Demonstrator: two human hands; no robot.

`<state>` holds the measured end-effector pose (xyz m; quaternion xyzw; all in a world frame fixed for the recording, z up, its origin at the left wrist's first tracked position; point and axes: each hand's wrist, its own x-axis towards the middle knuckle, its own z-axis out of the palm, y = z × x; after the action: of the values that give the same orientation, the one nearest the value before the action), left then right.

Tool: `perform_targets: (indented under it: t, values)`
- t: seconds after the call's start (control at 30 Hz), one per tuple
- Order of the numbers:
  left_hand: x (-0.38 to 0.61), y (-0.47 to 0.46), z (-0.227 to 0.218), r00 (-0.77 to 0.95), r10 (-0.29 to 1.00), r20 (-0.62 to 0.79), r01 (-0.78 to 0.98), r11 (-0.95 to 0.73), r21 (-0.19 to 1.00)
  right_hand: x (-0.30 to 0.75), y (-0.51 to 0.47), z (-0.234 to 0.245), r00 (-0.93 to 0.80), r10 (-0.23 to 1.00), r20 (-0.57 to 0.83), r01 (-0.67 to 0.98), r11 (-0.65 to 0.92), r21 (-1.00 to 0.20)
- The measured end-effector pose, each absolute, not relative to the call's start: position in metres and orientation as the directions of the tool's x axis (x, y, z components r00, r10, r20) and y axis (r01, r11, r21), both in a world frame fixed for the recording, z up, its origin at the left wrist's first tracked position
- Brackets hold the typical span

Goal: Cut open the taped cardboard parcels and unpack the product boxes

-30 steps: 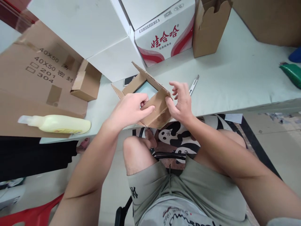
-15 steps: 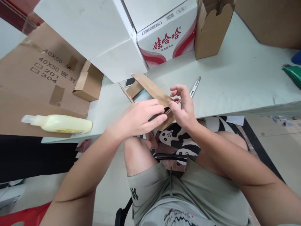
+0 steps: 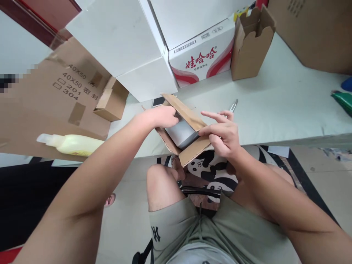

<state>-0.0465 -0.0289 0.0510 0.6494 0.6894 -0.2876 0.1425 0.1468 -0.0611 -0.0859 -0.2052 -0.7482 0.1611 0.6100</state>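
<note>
On the near edge of the table a small cardboard box (image 3: 189, 156) lies with its flaps folded up and outward. Inside it shows a smooth silvery-grey object (image 3: 183, 132), its kind unclear. My left hand (image 3: 165, 116) reaches over the box's far left end, fingers curled down into the opening; their tips are hidden. My right hand (image 3: 224, 135) is at the right end, its index finger stretched out and the others loosely bent. One of its fingertips touches the box by the raised flap (image 3: 184, 112). Partly behind this hand lies a utility knife (image 3: 234, 105).
A phone (image 3: 157, 102) lies beyond the box. White cartons (image 3: 148, 77) and a red-and-white water carton (image 3: 203, 68) stand behind. Cardboard boxes stand at left (image 3: 110, 104) and right (image 3: 247, 55). A pale yellow bottle (image 3: 74, 145) lies at the left edge.
My left hand has moved up and left, off the near flaps and into the opening. The near flaps now stand apart, exposing the grey object. My right hand has shifted slightly right and down.
</note>
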Motion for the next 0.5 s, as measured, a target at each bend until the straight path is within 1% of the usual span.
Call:
perform_targets:
  t: [0.13,0.23,0.4,0.5]
  values:
    - [-0.043,-0.036,0.052,-0.180,0.786,-0.591,0.964,0.021,-0.266,0.150,-0.058,-0.092,-0.225,0.539,0.812,0.164,0.842,-0.513]
    - [-0.044,-0.040,0.052,-0.178,0.784,-0.595,0.960,0.004,-0.282,0.150,-0.055,-0.097,-0.235,0.572,0.786,0.172,0.820,-0.546]
    - [-0.059,-0.034,0.050,-0.219,0.856,-0.469,0.919,0.019,-0.393,0.146,-0.051,-0.102,-0.233,0.611,0.757,0.152,0.791,-0.592]
    - [-0.072,-0.022,0.046,-0.294,0.814,-0.500,0.894,0.050,-0.445,0.144,-0.051,-0.102,-0.214,0.605,0.766,0.124,0.795,-0.593]
